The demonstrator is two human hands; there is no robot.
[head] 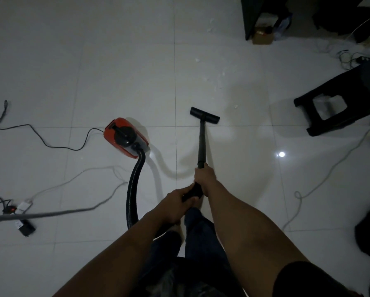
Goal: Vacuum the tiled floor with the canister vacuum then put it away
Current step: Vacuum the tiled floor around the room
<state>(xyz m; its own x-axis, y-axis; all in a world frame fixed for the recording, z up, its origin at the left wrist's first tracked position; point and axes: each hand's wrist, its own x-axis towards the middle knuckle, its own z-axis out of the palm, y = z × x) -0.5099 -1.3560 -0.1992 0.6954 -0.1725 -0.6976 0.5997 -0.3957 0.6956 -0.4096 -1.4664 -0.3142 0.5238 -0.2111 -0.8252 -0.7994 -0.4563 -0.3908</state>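
Note:
A red and black canister vacuum (125, 137) sits on the white tiled floor (124, 71), left of centre. Its black ribbed hose (133, 185) curves down from the canister toward my legs. I hold the black wand (202, 142) with both hands. My right hand (204, 177) grips it higher up, my left hand (175, 205) grips the handle end just below. The flat black floor nozzle (204, 115) rests on the tiles ahead of me. Small white scraps (222, 73) lie scattered on the floor beyond the nozzle.
Black and white cables (51, 142) and a power strip (19, 207) lie at the left. A black plastic stool (338, 108) stands at the right, dark furniture and a cardboard box (262, 35) at the back right. A white cord (321, 179) runs along the right side.

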